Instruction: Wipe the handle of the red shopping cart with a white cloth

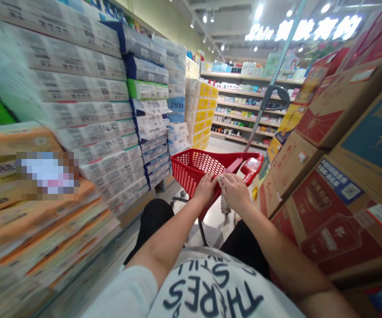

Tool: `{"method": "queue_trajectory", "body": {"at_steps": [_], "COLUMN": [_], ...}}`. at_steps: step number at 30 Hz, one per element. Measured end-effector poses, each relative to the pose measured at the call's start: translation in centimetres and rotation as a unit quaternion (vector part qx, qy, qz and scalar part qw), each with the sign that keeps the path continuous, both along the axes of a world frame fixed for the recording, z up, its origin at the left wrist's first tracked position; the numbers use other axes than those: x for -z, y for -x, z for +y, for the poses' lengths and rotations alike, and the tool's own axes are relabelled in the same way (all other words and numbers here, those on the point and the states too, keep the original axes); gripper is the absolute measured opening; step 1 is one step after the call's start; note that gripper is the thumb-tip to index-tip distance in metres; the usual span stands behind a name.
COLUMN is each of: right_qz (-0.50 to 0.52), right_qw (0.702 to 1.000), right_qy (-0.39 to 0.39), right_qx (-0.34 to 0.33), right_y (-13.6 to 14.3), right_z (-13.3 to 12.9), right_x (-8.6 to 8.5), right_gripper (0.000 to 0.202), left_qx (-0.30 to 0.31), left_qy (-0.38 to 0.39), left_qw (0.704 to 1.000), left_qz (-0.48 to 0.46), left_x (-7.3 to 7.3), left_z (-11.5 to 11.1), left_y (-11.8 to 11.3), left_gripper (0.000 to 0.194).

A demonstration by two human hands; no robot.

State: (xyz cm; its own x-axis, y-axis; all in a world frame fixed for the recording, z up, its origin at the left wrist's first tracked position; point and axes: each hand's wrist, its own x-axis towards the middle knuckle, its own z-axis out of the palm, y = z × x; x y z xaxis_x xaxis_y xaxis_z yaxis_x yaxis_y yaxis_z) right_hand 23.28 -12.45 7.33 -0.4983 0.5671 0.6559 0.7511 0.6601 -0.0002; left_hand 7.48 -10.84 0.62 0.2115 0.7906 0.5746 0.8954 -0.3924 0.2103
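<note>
A red shopping cart [191, 173] with a perforated basket stands right in front of my body. My left hand [206, 189] is closed at the near rim of the cart, its fingers curled inward. Beside it, my right hand [233, 190] is closed too, pinching a small pale, patterned item [220, 179] between the hands. A pale cloth-like piece [225, 206] hangs below my right hand. What my left fingers hold, if anything, is too small to make out. A flat pink object [233, 165] lies at the cart's top, just beyond my right hand.
Tall stacks of wrapped paper packs [88, 84] line the left side, with orange packs [38, 221] nearer. Cardboard boxes [313, 168] are piled close on the right. A grey pole [260, 110] leans up beyond the cart, before stocked shelves [243, 90].
</note>
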Motion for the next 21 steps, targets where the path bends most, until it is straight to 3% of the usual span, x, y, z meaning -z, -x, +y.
{"method": "queue_trajectory", "body": {"at_steps": [2,7,15,21], "right_qz": [0.02,0.083,-0.037,0.047], "right_qw": [1.0,0.993,0.999,0.998], "right_qy": [-0.008,-0.011,-0.039,-0.03], "right_qx": [0.003,0.079,0.001,0.038], "right_y": [-0.4,-1.5,-2.0,-2.3], "right_z": [0.5,1.2,-0.3,0.8], "right_x": [-0.2,-0.1,1.0,0.7], "right_gripper": [0.016,0.013,0.021,0.023], "left_qx": [0.004,0.019,0.007,0.017], "left_qy": [0.002,-0.004,-0.011,-0.001], "left_qw": [1.0,1.0,1.0,1.0], "left_qz": [0.002,-0.007,-0.02,-0.021], "left_x": [-0.6,-1.1,-0.7,-0.7], "left_z": [-0.1,-0.1,-0.5,-0.5], "left_y": [-0.3,-1.3,-1.9,-1.9], "left_gripper": [0.047,0.046,0.037,0.044]}}
